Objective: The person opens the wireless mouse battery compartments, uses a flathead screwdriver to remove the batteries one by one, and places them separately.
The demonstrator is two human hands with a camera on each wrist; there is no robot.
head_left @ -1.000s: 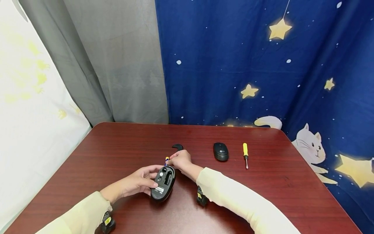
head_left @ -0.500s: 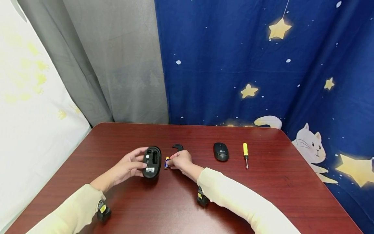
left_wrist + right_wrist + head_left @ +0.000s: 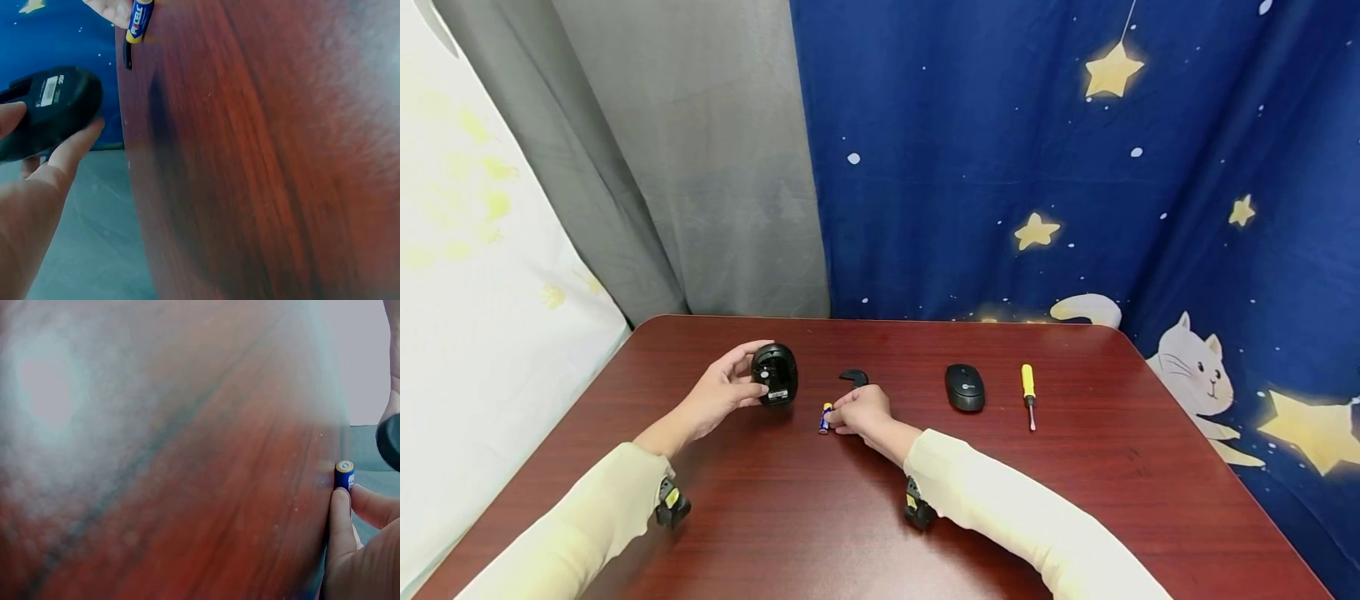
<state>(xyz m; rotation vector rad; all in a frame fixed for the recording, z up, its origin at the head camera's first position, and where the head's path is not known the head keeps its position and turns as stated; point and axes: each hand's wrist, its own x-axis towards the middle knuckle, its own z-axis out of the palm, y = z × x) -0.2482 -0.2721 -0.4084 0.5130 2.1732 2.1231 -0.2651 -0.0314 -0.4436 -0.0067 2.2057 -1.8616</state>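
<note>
My left hand (image 3: 718, 393) grips a black computer mouse (image 3: 781, 379) over the left part of the table, its underside with a white label turned toward me. In the left wrist view the thumb lies on the underside of the mouse (image 3: 59, 109) and fingers reach beneath it. My right hand (image 3: 863, 412) pinches a blue and yellow battery (image 3: 826, 419) at the table, right of the mouse. The right wrist view shows the battery (image 3: 344, 475) between thumb and finger, one end facing the camera. Just beyond the right hand lies a black curved cover piece (image 3: 854, 377).
A second black mouse (image 3: 965, 387) sits on the table (image 3: 820, 533) to the right, top side up. Further right lies a screwdriver (image 3: 1028, 396) with a yellow handle. Curtains (image 3: 925, 167) hang behind the table's back edge.
My left hand has carried the mouse away from the right hand, leftward and toward the back, tilting it up. The right hand stays almost where it was, with the battery now plainly visible.
</note>
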